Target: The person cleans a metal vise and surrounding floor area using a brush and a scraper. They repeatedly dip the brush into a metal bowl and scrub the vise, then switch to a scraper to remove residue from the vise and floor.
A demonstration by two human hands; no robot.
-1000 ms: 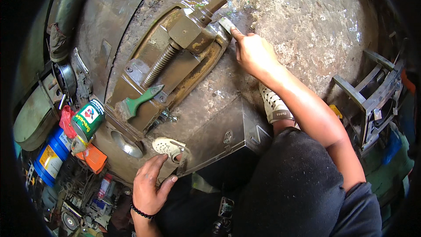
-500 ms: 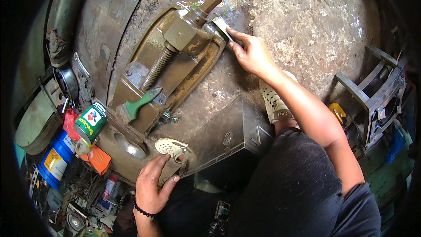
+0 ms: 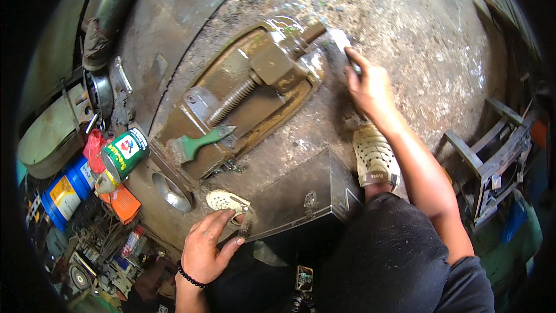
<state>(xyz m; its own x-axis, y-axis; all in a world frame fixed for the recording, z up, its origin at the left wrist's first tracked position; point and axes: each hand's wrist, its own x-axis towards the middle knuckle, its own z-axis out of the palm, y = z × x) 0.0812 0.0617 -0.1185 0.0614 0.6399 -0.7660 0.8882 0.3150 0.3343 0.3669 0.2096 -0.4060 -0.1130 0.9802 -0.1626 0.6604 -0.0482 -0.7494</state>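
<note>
My right hand [image 3: 370, 90] grips a flat metal scraper [image 3: 339, 39], its bright blade by the end of the vise and above the concrete. To its left lies a heavy brown bench vise [image 3: 272, 64] with a threaded screw and a wet surface. A green-handled brush [image 3: 200, 144] rests across the vise's near end. At the lower middle, my left hand [image 3: 205, 246] has its thumb and fingers apart, holding nothing visible. It is beside the corner of a dark metal box [image 3: 289, 200], and I cannot tell whether it touches it.
Left of the vise are a metal bowl [image 3: 172, 192], a green can [image 3: 123, 153], a blue bucket [image 3: 65, 197] and an orange box [image 3: 123, 204]. Tools clutter the lower left. My light shoe [image 3: 376, 156] is under my right forearm. A metal frame [image 3: 492, 156] stands at the right.
My right hand has drawn the scraper away from the vise's side, toward the right over the floor. The view has shifted, so the vise appears lower and farther right. My left hand stays put.
</note>
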